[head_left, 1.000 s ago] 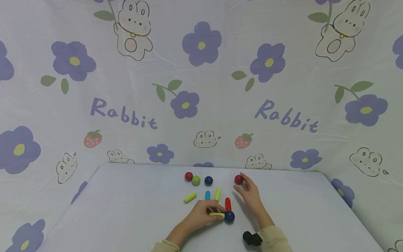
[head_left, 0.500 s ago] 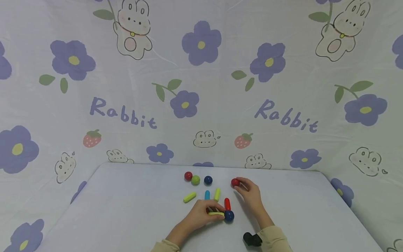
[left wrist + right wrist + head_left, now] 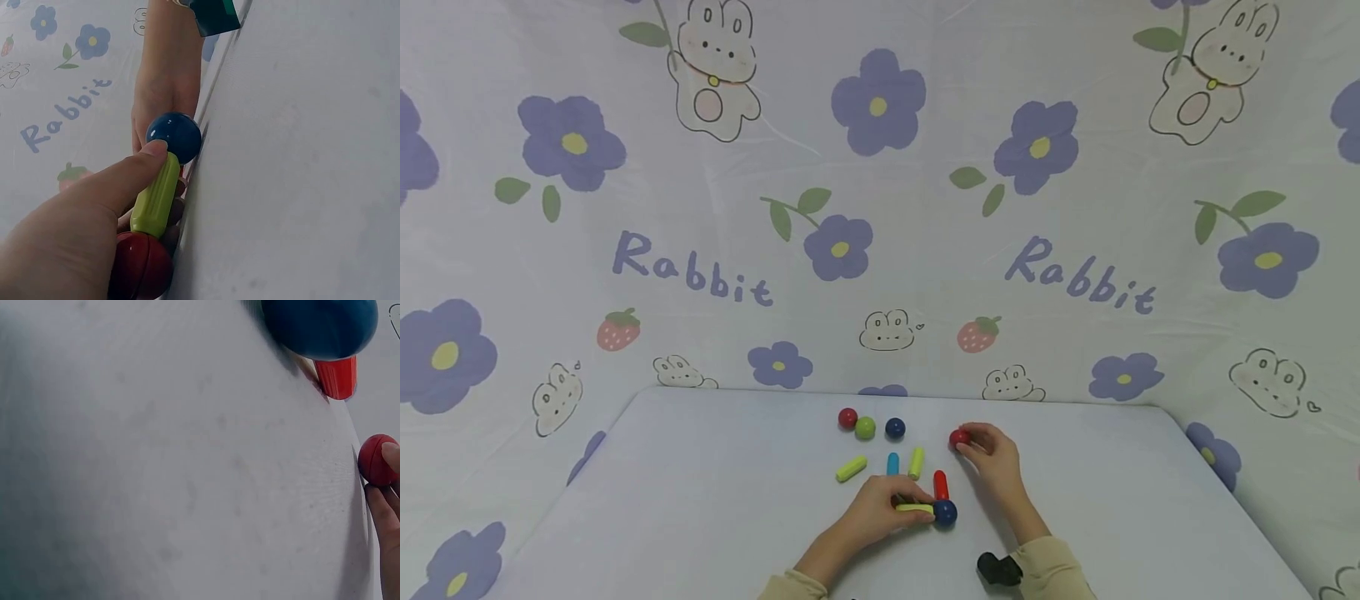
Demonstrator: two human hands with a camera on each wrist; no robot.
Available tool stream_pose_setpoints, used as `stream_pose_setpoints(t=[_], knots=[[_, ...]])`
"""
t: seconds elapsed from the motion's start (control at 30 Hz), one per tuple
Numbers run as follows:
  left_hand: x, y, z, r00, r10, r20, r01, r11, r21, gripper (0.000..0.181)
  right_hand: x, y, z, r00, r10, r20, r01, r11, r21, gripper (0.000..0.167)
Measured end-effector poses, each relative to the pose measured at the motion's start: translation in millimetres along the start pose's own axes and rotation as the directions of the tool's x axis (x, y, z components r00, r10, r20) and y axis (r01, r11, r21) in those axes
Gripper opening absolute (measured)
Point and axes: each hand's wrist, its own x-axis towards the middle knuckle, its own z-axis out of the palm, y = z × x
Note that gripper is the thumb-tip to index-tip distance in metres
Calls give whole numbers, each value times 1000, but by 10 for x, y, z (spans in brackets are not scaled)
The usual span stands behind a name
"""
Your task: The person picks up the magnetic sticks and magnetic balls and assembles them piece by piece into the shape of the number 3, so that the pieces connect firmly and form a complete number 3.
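In the head view my left hand (image 3: 876,510) grips a yellow-green rod (image 3: 915,507). The left wrist view shows this rod running between a blue ball (image 3: 181,140) and a dark red ball (image 3: 142,265), with my thumb along its top near the blue end. A red rod (image 3: 941,486) reaches away from the blue ball; whether the two are joined I cannot tell. Farther back on the right, my right hand (image 3: 996,462) pinches a loose red ball (image 3: 958,439) between thumb and fingers, low over the tabletop.
Toward the back of the white table (image 3: 700,483) are a red ball (image 3: 847,418), a green ball (image 3: 865,427) and a blue ball (image 3: 895,428). Two yellow-green rods (image 3: 852,468) and a blue rod (image 3: 892,464) lie before them. A black object (image 3: 998,569) sits by the right sleeve.
My right hand's fingers have closed in on the red ball, which has shifted left and slightly nearer. The left hand keeps its hold on the yellow-green rod, almost still.
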Motion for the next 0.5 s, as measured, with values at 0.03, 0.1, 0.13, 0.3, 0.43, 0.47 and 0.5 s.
stream_pose_setpoints(t=[0.03, 0.1, 0.13, 0.3, 0.43, 0.47, 0.5], knots=[[0, 2, -1, 1000, 2, -1, -2, 1000, 6, 22, -5, -4, 0, 1000, 0, -1, 0, 1000, -9, 35], [-2, 11, -6, 1000, 8, -1, -8, 1000, 9, 21, -18, -10, -1, 1000, 9, -4, -10, 1000, -30, 34], [-2, 16, -9, 1000, 14, -2, -14, 1000, 9, 21, -25, -14, -3, 1000, 14, -3, -14, 999, -47, 34], [3, 13, -8, 998, 58, -10, -58, 998, 10, 19, -63, -27, 6, 999, 46, 3, -45, 996, -81, 31], [4, 5, -5, 997, 79, -13, -79, 997, 7, 19, -93, -34, 16, 999, 36, 29, -35, 999, -40, 31], [3, 8, -6, 997, 81, -13, -81, 997, 4, 19, -102, -39, 18, 999, 32, 34, -31, 999, -32, 31], [2, 10, -7, 997, 82, -14, -82, 997, -1, 20, -109, -41, 19, 999, 28, 39, -27, 999, -24, 31]])
